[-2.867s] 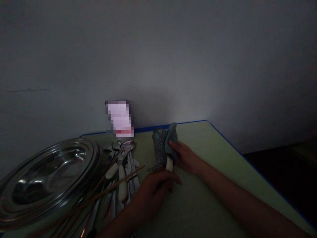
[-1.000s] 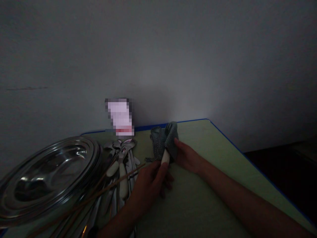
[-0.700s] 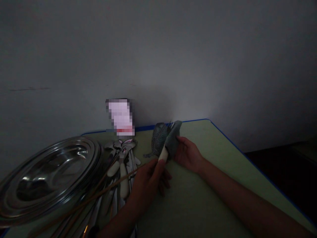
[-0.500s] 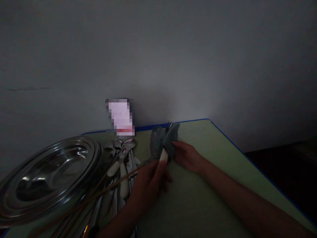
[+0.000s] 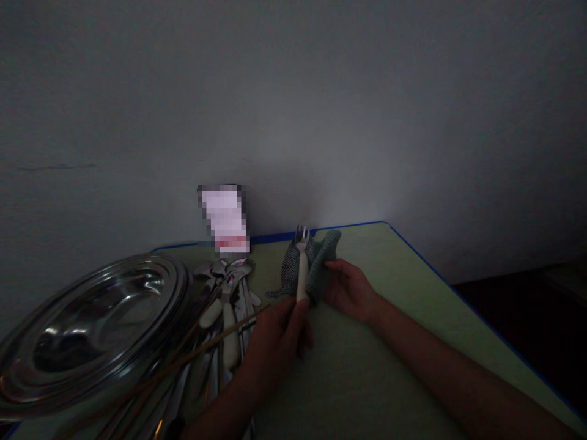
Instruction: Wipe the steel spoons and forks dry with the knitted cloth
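My left hand [image 5: 282, 327] is closed around the lower end of a fork [image 5: 302, 269] with a pale handle, its metal tines pointing up. Behind and beside the fork is a grey-green cloth [image 5: 324, 260] with a dark checked side. My right hand [image 5: 351, 290] pinches the cloth at its right edge, the thumb uppermost. The cloth's right part stands folded up beside the fork, and the fork's front is uncovered. Left of my left hand lies a pile of cutlery [image 5: 224, 305], some pieces with pale handles.
Shiny metal plates [image 5: 177, 272] are stacked at the left of the green table [image 5: 389, 366]. Long thin sticks [image 5: 183, 360] lie across the cutlery. A phone [image 5: 225, 217] with a blurred screen leans against the grey wall [image 5: 367, 110]. A blue edge [image 5: 458, 296] borders the table.
The cloth has opened away to the right, so more of the fork's handle and tines shows. The fork stands more upright. Both hands keep nearly the same place.
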The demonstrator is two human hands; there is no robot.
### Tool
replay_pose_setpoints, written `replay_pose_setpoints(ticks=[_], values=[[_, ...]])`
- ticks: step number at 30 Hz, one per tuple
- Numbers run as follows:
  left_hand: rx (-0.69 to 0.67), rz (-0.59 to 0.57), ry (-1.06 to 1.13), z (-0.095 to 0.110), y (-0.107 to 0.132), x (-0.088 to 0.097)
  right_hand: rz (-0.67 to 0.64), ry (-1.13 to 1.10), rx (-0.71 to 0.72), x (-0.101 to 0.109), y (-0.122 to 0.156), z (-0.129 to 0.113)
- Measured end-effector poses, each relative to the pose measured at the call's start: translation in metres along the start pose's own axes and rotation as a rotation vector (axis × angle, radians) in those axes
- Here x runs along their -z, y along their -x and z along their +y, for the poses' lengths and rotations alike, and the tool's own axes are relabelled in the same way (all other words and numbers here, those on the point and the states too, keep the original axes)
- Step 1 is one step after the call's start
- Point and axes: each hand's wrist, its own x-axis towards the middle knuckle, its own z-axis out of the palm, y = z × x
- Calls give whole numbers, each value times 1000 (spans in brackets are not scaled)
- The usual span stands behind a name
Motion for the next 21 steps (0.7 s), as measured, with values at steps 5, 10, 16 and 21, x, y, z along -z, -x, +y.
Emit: replay_pose_setpoints(ticks=[5, 10, 16, 21], values=[[-3, 19, -22, -3, 2, -2, 12, 33, 9, -1, -2, 4], [-51, 54, -57, -6, 2, -2, 6, 26, 5, -2, -1, 4], [-74, -35, -118, -6, 3, -2, -5, 51, 1, 0, 0, 2], [-52, -72, -135, -8, 1, -2, -17, 96, -6, 3, 0, 4]])
